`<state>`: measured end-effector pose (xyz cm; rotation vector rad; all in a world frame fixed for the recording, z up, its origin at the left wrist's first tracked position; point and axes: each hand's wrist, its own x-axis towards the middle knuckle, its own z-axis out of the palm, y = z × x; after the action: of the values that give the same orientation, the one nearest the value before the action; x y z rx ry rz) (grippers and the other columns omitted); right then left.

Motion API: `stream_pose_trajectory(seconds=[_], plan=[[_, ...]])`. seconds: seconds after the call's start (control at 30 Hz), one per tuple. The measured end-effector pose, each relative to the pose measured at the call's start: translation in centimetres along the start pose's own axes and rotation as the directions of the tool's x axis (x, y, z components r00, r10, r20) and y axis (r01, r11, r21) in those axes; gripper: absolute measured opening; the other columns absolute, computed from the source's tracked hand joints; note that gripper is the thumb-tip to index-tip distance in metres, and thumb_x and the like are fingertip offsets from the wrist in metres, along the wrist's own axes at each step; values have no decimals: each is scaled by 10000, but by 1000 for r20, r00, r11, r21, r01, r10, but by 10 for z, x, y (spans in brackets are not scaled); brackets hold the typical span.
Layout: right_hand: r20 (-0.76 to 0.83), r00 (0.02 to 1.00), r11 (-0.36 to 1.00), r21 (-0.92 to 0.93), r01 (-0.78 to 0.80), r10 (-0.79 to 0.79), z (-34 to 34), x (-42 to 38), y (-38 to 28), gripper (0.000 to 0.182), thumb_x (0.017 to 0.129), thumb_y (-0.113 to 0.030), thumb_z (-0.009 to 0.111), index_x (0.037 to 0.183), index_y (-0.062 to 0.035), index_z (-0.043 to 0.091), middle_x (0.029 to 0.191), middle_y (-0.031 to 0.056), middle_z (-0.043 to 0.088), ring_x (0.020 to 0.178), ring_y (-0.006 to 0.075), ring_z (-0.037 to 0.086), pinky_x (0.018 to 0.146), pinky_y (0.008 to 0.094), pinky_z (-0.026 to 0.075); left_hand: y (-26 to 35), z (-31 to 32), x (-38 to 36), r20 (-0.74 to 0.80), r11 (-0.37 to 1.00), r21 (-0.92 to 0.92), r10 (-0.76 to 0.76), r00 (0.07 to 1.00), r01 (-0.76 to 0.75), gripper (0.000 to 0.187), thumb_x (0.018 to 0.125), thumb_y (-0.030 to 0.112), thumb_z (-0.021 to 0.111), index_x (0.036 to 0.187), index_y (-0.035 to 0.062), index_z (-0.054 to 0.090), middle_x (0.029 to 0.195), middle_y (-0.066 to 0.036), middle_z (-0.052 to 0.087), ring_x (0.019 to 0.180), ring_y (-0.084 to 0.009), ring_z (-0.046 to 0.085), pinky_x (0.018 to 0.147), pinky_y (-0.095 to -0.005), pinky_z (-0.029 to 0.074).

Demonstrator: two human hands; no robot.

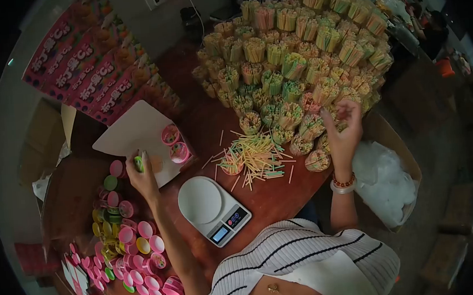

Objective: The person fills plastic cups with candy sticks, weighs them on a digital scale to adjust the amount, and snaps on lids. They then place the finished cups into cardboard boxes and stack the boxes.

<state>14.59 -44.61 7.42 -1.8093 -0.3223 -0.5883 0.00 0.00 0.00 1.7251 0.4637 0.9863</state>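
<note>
My left hand [143, 175] is closed around a small green round tub [139, 163], over an open box with a pale lining [128, 134]. Two pink round tubs [179, 152] sit at that box's right side. My right hand [346, 131] is at the near right edge of the bundles of coloured sticks [294, 65], its thumb and fingers apart; parts of bundles show beyond and below it. A white digital scale [201, 200] with a lit display stands between my arms. Past it lies a loose heap of pastel sticks [256, 156].
Pink, green and yellow round tubs and lids [127, 234] crowd the table's left side. Printed pink boxes [85, 62] stand at the back left. A carton holding a white plastic bag [384, 178] is at the right. Other people [431, 30] are at the far right.
</note>
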Motion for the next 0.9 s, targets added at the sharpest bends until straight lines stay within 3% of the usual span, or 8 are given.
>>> stream_pose_trajectory(seconds=[0.07,0.23,0.33,0.4,0.53,0.63,0.77,0.9], plan=[[-90,996,965,-259,-40,17,-19,-13,9,340,890,-170,795,1100,-44,559,967,28,520,912,156,508,841,316,449,-8,3,20,-67,824,566,78,995,-26,444,954,334,689,1204,-32,654,1203,-214,676,1049,-327,669,959,-398,491],[-4,1000,913,-407,18,-21,-16,-57,40,664,761,-206,895,1276,-14,522,1173,148,580,1059,308,563,927,423,472,-76,36,18,-83,856,517,48,995,1,485,965,353,669,1182,-80,655,1064,-234,698,1038,-331,668,929,-431,495],[-15,999,901,-433,19,-28,10,-55,45,677,745,-208,904,1273,-15,528,1173,164,585,1075,333,571,942,437,466,-73,45,16,-128,948,283,-111,986,144,562,980,366,647,1300,-91,580,1205,-255,652,1128,-323,635,939,-429,496],[-55,998,909,-416,-26,3,15,-53,49,681,742,-201,905,1278,-13,527,1172,171,590,1085,344,575,953,441,464,-59,47,1,-84,914,-225,-363,928,337,671,1002,379,611,1443,-93,433,1411,-271,517,1233,-319,572,1006,-413,488],[-71,997,899,-436,-38,7,23,-56,49,687,739,-159,898,1293,13,528,1209,189,604,1093,341,600,970,430,477,-42,16,-24,-62,840,-328,-476,877,433,652,1031,317,559,1557,9,328,1542,-166,408,1379,-272,470,1141,-391,401],[25,1000,963,-270,18,-12,31,-75,28,646,744,-75,882,1289,13,547,1235,159,593,1115,286,613,1037,419,484,-2,-46,-49,102,958,-75,-270,957,278,475,1057,276,552,1468,44,500,1473,-93,510,1377,-206,489,1130,-348,415],[527,847,995,99,14,-64,82,-118,-27,669,705,-46,848,1289,21,529,1219,142,587,1075,266,612,972,392,508,25,-149,-69,-180,924,243,-255,950,295,284,1001,190,613,1206,16,703,1070,-76,752,992,-174,703,878,-317,542],[766,611,965,263,-16,-198,150,-166,-60,669,686,-77,871,1265,-30,539,1147,130,607,1042,284,630,920,394,519,-11,-224,-58,-405,759,579,-48,913,296,293,935,157,640,1198,37,691,1087,-196,733,994,-314,722,873,-400,560]])
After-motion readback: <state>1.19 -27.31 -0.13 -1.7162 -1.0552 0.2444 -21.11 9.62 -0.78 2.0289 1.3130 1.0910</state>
